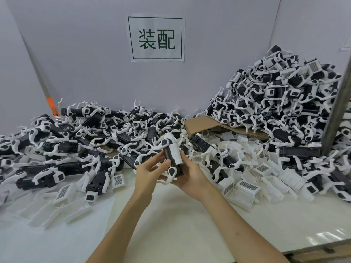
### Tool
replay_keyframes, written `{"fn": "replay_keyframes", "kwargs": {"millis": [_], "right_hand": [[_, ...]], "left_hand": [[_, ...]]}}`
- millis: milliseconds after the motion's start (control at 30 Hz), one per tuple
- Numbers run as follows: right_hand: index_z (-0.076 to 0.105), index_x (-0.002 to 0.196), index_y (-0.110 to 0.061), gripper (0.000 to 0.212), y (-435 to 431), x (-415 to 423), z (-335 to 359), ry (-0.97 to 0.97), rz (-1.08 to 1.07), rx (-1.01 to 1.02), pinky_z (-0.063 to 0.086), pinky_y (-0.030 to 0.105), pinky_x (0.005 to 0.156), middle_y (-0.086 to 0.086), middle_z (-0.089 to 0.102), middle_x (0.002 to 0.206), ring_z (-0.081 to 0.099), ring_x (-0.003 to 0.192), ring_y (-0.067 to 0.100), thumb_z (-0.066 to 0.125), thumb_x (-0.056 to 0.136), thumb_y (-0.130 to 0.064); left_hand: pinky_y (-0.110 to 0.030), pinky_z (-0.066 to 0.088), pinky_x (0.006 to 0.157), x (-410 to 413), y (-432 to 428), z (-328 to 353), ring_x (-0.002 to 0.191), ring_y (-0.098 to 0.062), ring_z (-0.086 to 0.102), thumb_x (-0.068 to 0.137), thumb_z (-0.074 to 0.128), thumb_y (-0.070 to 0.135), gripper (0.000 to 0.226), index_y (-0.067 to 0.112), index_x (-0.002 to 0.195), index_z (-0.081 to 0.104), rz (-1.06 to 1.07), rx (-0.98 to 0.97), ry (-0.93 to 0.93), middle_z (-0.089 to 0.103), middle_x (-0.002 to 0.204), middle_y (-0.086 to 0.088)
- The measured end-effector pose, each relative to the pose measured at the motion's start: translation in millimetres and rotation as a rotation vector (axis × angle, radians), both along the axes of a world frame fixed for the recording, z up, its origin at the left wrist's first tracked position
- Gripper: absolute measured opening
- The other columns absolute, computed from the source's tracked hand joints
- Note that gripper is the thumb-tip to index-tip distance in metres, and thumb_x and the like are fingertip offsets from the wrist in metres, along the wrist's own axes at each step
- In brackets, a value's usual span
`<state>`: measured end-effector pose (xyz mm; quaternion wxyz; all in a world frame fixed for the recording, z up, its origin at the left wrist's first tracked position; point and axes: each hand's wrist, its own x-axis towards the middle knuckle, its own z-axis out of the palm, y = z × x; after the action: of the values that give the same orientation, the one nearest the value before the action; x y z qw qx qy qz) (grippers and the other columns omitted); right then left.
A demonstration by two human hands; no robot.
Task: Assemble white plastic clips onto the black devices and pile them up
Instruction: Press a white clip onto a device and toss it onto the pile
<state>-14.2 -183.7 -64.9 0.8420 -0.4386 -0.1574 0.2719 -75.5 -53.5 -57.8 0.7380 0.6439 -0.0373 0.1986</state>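
Note:
A black device [168,155] with a white plastic clip [175,151] on its face stands tilted upright above the table's middle. My right hand [190,174] cradles it from below and behind, fingers curled round its lower end. My left hand [150,168] touches the device's left side with thumb and fingertips around it. White folding arms stick out at its top and bottom. Loose white clips [245,186] lie to the right. A heap of black devices [76,147] spreads across the left and centre.
A tall pile of clipped devices [284,99] rises at the back right, over a cardboard sheet [201,124]. More white clips [62,204] lie at the front left. A grey post [336,112] stands at the right. A paper sign [156,38] hangs on the back wall.

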Motion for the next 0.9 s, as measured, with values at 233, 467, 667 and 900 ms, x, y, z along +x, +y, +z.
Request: {"fn": "replay_keyframes", "kwargs": {"millis": [233,467,667,900], "right_hand": [[0.062,0.135,-0.019,0.053,-5,3,-6,-0.073,0.045,-0.012,0.039,0.054,0.114,0.016,0.059,0.14,0.058,0.128,0.031,0.049,0.094,-0.05],[0.063,0.132,-0.014,0.054,-4,3,-5,-0.145,-0.056,-0.09,0.054,0.043,0.097,0.013,0.069,0.124,0.066,0.11,0.026,0.05,0.093,-0.049],[0.069,0.119,-0.008,0.051,4,1,-6,-0.254,-0.214,-0.211,0.056,0.032,0.08,0.012,0.075,0.104,0.071,0.097,0.022,0.052,0.092,-0.048],[0.073,0.108,-0.016,0.028,6,0,-7,-0.277,-0.277,-0.208,0.058,0.031,0.076,0.008,0.077,0.098,0.073,0.092,0.02,0.051,0.102,-0.032]], "left_hand": [[-0.014,0.054,0.066,2,1,-3,0.09,-0.002,0.073,0.09,0.073,0.018,0.027,0.039,0.106,0.073,0.014,-0.057,0.001,0.078,0.098,0.014],[-0.021,0.056,0.076,2,0,-4,0.098,-0.005,0.072,0.095,0.067,0.023,0.023,0.036,0.114,0.071,-0.003,-0.044,0.032,0.077,0.105,0.012],[-0.013,0.051,0.069,-1,-6,-3,0.085,-0.004,0.073,0.094,0.07,0.019,0.024,0.041,0.1,0.078,0.001,0.095,-0.054,0.079,0.094,0.005],[-0.019,0.05,0.066,4,-7,-8,0.078,-0.007,0.067,0.096,0.067,0.013,0.032,0.041,0.109,0.071,0.041,0.194,-0.101,0.077,0.086,0.007]]}}
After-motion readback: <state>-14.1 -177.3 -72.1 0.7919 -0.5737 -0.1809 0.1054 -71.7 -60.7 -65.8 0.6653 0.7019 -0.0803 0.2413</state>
